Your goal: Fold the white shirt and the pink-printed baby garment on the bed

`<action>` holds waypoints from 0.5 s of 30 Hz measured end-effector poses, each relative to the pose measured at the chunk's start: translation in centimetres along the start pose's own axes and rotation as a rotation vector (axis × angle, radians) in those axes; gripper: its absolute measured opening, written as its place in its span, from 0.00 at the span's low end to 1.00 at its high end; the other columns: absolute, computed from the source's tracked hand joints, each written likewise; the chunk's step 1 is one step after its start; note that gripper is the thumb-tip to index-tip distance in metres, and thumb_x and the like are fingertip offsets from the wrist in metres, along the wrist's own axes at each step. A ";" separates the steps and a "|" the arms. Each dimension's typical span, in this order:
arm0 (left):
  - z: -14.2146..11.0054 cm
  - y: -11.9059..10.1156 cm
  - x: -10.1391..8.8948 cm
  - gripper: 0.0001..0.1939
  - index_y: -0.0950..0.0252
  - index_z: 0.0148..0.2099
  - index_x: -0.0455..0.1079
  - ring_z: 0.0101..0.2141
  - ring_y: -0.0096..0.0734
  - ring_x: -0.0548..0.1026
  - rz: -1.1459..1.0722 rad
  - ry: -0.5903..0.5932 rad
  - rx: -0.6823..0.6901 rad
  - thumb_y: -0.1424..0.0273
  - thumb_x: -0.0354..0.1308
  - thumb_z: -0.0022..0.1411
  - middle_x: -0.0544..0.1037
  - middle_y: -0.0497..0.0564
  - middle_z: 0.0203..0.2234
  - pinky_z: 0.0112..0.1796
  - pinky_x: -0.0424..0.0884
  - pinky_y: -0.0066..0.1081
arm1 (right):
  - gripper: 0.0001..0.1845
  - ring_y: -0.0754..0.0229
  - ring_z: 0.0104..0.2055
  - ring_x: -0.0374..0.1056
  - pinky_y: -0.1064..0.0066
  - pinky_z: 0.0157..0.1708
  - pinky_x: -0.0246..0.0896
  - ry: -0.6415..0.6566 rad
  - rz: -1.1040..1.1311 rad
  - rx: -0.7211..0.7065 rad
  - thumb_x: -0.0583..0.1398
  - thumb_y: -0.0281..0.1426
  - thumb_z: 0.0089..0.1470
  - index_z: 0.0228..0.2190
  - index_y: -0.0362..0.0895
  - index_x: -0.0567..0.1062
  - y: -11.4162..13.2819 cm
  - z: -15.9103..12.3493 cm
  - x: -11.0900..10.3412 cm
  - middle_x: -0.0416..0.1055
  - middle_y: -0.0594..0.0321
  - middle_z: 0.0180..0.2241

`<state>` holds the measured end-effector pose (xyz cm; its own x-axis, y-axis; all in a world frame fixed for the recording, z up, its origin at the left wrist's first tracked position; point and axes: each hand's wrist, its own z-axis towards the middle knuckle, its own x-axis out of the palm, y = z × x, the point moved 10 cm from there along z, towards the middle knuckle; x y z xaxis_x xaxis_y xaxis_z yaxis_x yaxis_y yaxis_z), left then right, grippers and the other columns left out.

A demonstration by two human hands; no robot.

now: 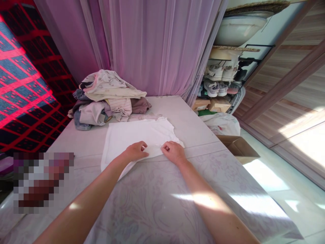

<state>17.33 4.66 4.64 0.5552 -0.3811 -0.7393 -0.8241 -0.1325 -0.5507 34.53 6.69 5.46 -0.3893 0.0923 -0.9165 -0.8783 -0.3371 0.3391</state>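
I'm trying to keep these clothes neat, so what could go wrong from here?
The white sleeveless top may bunch or skew, since the left hand and right hand press it close together, leaving its far side unheld. The slumped clothes pile just behind it could slide onto it. Anything nudged off the right side of the table might drop into the open cardboard box.

Sheer lilac curtain (pixel 152 44), shoe rack (pixel 218 74) beside it, sunlit pale tile floor (pixel 276 189), wood-grain panels (pixel 286 84)
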 end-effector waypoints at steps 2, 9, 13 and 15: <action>-2.8 0.9 -1.0 0.25 0.61 0.53 0.64 0.45 0.40 0.73 0.117 -0.107 0.024 0.68 0.57 0.51 0.75 0.54 0.45 0.46 0.65 0.36 | 0.07 0.63 0.31 0.66 0.73 0.31 0.51 0.003 0.008 0.028 0.59 0.34 0.52 0.25 0.47 0.74 0.1 0.0 -0.1 0.73 0.67 0.26; -12.0 5.7 -1.5 0.12 0.63 0.43 0.68 0.46 0.42 0.71 0.440 -0.396 0.039 0.64 0.56 0.57 0.73 0.55 0.42 0.47 0.65 0.38 | 0.11 0.62 0.31 0.66 0.72 0.31 0.50 -0.018 -0.020 0.110 0.60 0.39 0.52 0.24 0.47 0.73 0.1 0.0 -0.1 0.72 0.66 0.26; -13.4 7.0 -1.0 0.09 0.63 0.37 0.70 0.40 0.42 0.73 0.580 -0.340 0.066 0.66 0.51 0.61 0.74 0.54 0.36 0.42 0.66 0.39 | 0.11 0.61 0.30 0.66 0.72 0.30 0.50 -0.058 -0.035 0.093 0.60 0.39 0.52 0.23 0.47 0.72 0.1 -0.2 -0.2 0.72 0.66 0.25; -13.6 7.1 -0.9 0.10 0.63 0.36 0.71 0.39 0.43 0.73 0.637 -0.293 0.082 0.69 0.49 0.62 0.75 0.55 0.36 0.40 0.66 0.39 | 0.12 0.61 0.29 0.65 0.71 0.30 0.50 -0.073 -0.035 0.085 0.59 0.39 0.52 0.23 0.47 0.72 0.1 -0.2 -0.2 0.72 0.66 0.24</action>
<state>9.50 -8.43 6.68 -0.0157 -0.0983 -0.9950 -0.9940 0.1088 0.0050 34.55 6.42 5.59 -0.3744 0.1718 -0.9112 -0.9109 -0.2518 0.3268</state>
